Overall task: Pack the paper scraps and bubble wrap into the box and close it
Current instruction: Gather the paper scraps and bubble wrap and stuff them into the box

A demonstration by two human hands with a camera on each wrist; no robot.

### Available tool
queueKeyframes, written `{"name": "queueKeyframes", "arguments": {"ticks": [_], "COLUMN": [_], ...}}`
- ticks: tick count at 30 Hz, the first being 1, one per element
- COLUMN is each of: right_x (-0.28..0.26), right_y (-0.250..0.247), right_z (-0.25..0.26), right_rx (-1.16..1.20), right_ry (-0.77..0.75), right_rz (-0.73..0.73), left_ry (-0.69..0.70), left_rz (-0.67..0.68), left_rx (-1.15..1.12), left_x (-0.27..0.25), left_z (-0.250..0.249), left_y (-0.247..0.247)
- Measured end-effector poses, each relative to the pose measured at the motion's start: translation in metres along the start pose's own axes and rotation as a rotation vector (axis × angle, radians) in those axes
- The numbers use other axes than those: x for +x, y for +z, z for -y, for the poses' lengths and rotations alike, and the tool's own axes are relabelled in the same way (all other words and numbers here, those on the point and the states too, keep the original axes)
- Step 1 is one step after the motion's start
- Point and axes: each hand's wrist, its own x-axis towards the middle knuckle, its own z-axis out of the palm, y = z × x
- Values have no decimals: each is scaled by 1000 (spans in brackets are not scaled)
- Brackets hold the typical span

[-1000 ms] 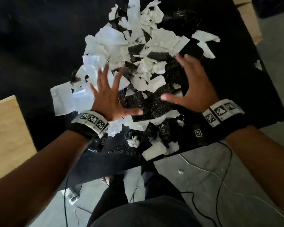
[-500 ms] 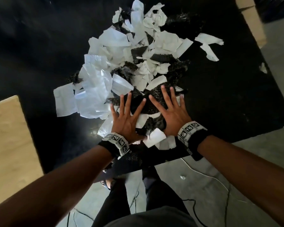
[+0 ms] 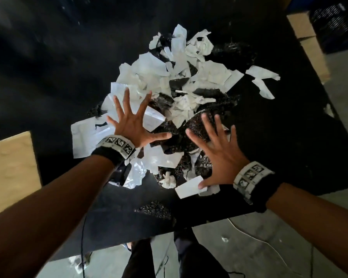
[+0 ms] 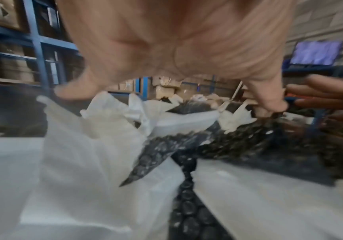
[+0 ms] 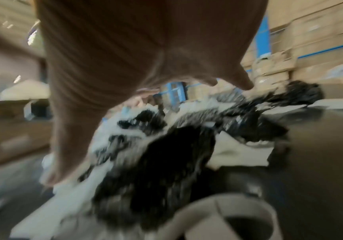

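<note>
A heap of white paper scraps (image 3: 149,67) mixed with black bubble wrap (image 3: 175,137) lies on a black table (image 3: 279,141). My left hand (image 3: 133,125) is spread flat over the heap's left side, above white scraps. My right hand (image 3: 217,149) is spread over the near right side, above bubble wrap, its thumb by a white scrap (image 3: 189,189). Neither hand grips anything. In the left wrist view my palm (image 4: 166,40) hovers over paper (image 4: 84,154) and bubble wrap (image 4: 156,155), fingertips touching them. The blurred right wrist view shows my palm (image 5: 145,48) above bubble wrap (image 5: 156,162).
A tan cardboard surface (image 3: 8,167) sits at the table's left edge. More cardboard (image 3: 307,43) and a black crate (image 3: 338,25) stand beyond the far right corner. One loose piece of bubble wrap (image 3: 153,211) lies near the front edge. A cardboard tube (image 5: 228,217) shows near my right wrist.
Half a second ago both hands lay side by side on the near part of the heap. They have since moved apart, the left going farther out over the white scraps.
</note>
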Motion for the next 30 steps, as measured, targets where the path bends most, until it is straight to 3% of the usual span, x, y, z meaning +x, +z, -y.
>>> {"name": "queueKeyframes", "arguments": {"ticks": [4,9,15,18,20,25,30], "right_x": [40,100,153,170,173,165,156], "right_y": [25,-9,-34,-31,-23,-3,-1], "right_z": [1,-10,-30,-36,-39,-40,-31], "right_rx": [-36,-51,1,49,86,125,202], "right_ry": [-45,42,141,158,136,63,90], "right_rz": [9,-109,41,183,185,-6,-178], "left_ry": [58,131,132,87,60,115,122], "left_rz": [308,325,368,339,256,64,60], "left_rx": [81,76,88,99,102,-38,-46], "left_x": [28,35,41,45,43,32,30], "left_z": [5,2,-2,-10,-15,-18,-18], "left_y": [23,36,38,48,57,77,76]}}
